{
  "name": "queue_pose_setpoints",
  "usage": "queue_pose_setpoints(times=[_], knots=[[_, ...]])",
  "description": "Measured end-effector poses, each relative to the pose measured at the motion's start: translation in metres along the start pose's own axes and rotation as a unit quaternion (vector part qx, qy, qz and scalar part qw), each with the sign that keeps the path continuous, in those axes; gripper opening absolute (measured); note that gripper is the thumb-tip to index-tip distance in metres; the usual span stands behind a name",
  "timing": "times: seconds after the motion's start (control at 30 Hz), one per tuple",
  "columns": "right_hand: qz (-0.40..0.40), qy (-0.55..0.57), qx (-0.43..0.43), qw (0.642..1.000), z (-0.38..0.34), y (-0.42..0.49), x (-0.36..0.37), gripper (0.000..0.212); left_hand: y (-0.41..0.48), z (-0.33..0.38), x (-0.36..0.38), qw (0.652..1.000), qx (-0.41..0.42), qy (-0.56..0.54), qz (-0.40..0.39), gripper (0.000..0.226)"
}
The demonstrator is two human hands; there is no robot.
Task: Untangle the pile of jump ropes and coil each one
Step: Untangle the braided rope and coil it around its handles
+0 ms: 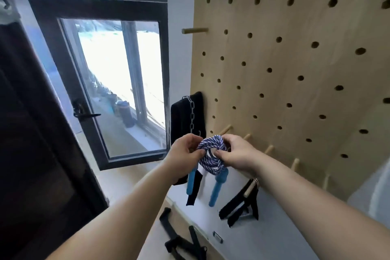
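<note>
Head camera looks down, close to pegboard (295, 59).

A person's 2 arms, as seen by the head-worn camera: left forearm (126, 207) and right forearm (306, 196) bare along their whole visible length, left hand (185, 151) and right hand (237, 153) likewise bare.

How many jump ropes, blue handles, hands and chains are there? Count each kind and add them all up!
Coiled jump rope: 1
Blue handles: 2
Hands holding the coil, left hand and right hand: 2
Metal chain: 1
Total: 6
</note>
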State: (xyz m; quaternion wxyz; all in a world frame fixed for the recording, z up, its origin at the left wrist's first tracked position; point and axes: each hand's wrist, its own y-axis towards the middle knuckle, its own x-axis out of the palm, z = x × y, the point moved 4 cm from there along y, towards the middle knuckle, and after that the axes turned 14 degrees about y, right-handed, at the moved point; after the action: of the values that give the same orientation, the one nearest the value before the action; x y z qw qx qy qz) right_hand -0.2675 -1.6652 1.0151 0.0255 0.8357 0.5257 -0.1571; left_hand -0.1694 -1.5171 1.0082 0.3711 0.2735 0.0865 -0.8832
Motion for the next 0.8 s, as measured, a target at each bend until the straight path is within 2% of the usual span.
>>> queue_pose_setpoints(times=[0.1,0.2,0.4,0.6,0.7,0.8], knots=[[0.048,-0.024,0.035,0.998,0.011,0.03,-0.006,0.025,0.037,-0.009,0.018,1.0,-0.015,0.016,-0.014,0.027],[0.061,-0.046,0.058,0.995,0.01,0.049,-0.013,0.019,0.066,-0.01,0.021,0.998,-0.019,0.041,-0.048,0.03],[0.022,-0.123,0.096,0.988,0.005,0.072,-0.014,0.023,0.096,-0.019,0.018,0.987,-0.025,0.107,-0.114,0.032],[-0.003,-0.199,0.15,0.969,0.003,0.09,-0.011,0.034,0.114,-0.03,0.021,0.986,-0.007,0.126,-0.107,0.034],[0.011,-0.267,0.133,0.954,-0.001,0.098,-0.016,0.024,0.125,-0.033,0.025,0.987,0.009,0.126,-0.095,0.034],[0.054,-0.385,0.09,0.917,-0.009,0.102,-0.029,0.02,0.138,-0.033,0.03,0.988,0.017,0.125,-0.089,0.035]])
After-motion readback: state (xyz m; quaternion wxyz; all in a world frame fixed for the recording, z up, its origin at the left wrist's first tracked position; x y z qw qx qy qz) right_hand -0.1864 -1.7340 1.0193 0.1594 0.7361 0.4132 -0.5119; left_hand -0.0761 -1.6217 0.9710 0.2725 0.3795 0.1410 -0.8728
